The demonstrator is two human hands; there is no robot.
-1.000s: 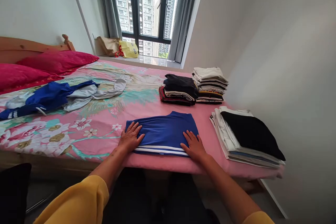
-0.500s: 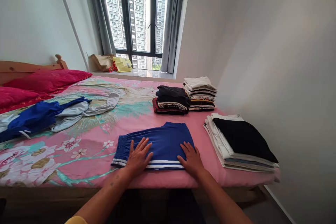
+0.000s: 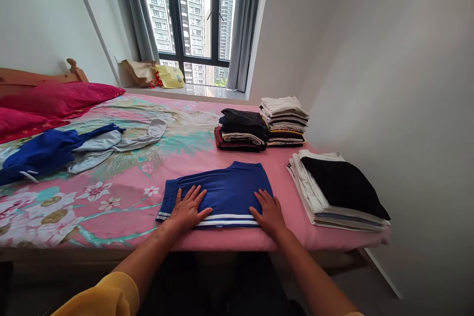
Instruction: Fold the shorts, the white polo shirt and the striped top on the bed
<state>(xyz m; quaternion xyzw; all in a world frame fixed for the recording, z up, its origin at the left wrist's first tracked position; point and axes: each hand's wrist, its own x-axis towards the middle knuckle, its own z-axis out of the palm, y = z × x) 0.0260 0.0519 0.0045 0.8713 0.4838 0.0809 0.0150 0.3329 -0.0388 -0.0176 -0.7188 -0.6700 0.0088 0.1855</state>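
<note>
Blue shorts [image 3: 233, 190] with white side stripes lie folded in half at the near edge of the bed, their elastic waistband to the left. My left hand [image 3: 189, 207] rests flat on them near the waistband, fingers spread. On the leg end, by the right edge of the cloth, my right hand [image 3: 269, 211] also lies open with its fingers apart. Neither hand grips the fabric.
Folded trousers [image 3: 338, 187], black on top, are piled at the bed's right corner. Behind stand a dark clothes stack [image 3: 242, 131] and a taller one [image 3: 284, 121]. Loose blue and grey clothes [image 3: 92, 145] lie left, before red pillows [image 3: 62, 101]. A wall borders the right.
My left hand has slid slightly left on the shorts, toward the waistband. My right hand stays nearly in place. The whole view has tipped down a little.
</note>
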